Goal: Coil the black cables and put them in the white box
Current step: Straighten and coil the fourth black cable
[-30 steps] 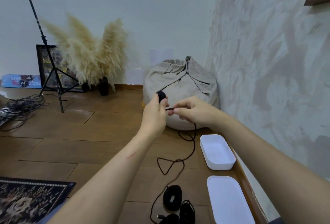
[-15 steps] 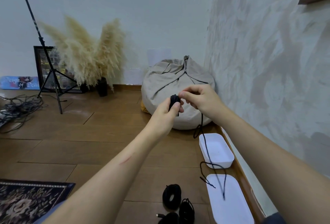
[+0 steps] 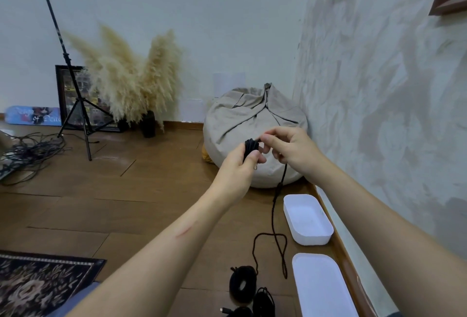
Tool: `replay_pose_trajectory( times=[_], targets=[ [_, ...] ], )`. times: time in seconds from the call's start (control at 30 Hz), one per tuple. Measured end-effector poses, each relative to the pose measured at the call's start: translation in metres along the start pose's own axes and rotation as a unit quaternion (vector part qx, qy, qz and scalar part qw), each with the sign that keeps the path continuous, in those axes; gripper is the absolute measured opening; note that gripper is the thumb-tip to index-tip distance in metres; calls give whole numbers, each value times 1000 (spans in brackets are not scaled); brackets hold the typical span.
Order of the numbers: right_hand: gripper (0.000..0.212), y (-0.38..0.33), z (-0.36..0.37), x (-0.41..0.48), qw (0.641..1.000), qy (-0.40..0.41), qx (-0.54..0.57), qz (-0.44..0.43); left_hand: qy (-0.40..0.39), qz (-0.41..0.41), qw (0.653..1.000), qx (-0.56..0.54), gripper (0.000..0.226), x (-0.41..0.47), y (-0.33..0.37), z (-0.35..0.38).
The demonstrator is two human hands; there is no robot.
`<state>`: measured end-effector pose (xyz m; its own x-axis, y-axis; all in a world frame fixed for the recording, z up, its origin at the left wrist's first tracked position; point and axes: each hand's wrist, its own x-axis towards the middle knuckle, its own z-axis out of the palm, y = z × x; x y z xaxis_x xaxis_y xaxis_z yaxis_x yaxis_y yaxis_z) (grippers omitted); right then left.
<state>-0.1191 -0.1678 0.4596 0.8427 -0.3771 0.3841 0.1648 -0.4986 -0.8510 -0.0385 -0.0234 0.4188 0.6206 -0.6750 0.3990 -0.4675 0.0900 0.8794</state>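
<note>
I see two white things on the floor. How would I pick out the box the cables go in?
Find the big greyish beanbag in the corner against the textured wall. Just in front of it, along the skirting, sits the white box. Unlike the flat white lid nearer the person, it has raised sides and an open hollow.

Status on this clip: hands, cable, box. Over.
Left hand grips coiled part of thin black cable; right hand pinches its loose strand. Tail hangs unwound. Open rectangular white plastic box holds no cable. Nothing blocking it.
</note>
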Motion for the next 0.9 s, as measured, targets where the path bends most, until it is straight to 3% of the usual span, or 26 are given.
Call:
replay_pose_trajectory(
  times=[0.3, 0.47, 0.73, 0.9],
  targets=[
    [14, -1, 2, 4, 1000, 25, -16, -1, -27, -7, 999, -15, 25, -2, 7, -1],
    [12, -1, -2, 2, 999, 44, 28, 8, -34, 3, 999, -22, 26, -3, 10, -1],
    [11, 9, -6, 3, 990, -4, 139, 38, -72, 48, 995, -53, 17, -11, 36, -6],
    [25, 12, 8, -1, 987, -19, 152, 58, -11, 40, 995, -91, 20, -4, 45, -6]
  ],
)
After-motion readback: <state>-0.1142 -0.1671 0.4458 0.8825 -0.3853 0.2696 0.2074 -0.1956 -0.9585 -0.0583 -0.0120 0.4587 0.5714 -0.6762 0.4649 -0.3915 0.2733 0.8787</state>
